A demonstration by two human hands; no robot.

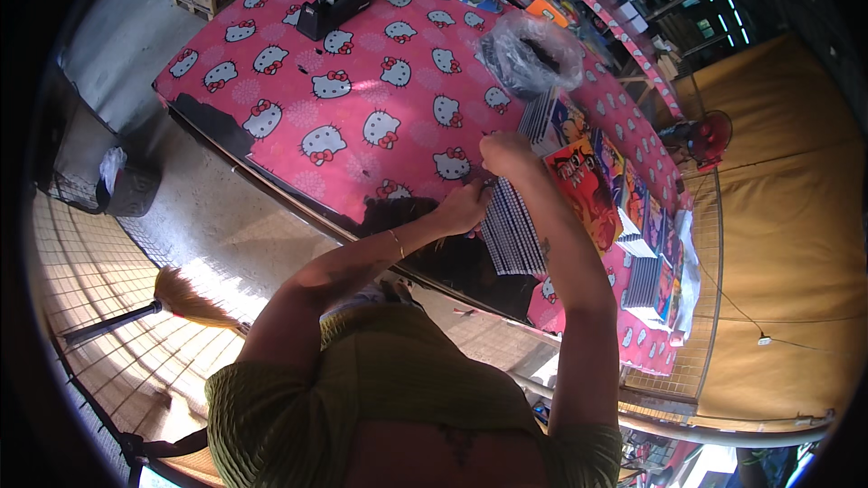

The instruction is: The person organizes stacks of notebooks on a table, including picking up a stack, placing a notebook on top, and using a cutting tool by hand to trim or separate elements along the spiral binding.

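Left fingers (pixel 475 194) and right fingers (pixel 494 151) curled nearly closed at the book stack (pixel 514 235), any hold unclear

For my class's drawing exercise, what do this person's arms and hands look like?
Both sleeves are short, olive-green and ribbed. The left hand and right hand are gloveless. A thin, yellowish band circles the left forearm; the right forearm has a small dark marking.
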